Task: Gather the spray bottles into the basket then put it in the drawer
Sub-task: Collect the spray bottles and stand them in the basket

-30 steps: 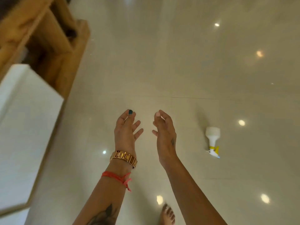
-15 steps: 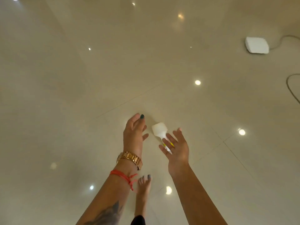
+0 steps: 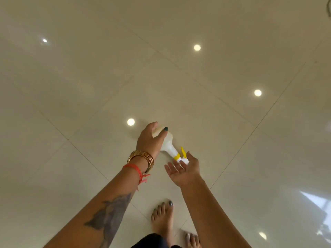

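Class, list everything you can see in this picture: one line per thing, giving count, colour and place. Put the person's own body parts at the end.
spray bottle: one, white with yellow trigger and collar, lying on its side on the floor, centre
floor: glossy cream tiles with reflected ceiling lights, fills the view
watch: one, gold, left wrist
thread band: one, red-orange, left wrist below the watch
left hand: one, closed over the bottle's body
right hand: one, open, palm up, at the nozzle end
feet: two, bare, bottom centre

Left hand (image 3: 149, 140) curled, right hand (image 3: 184, 170) spread.
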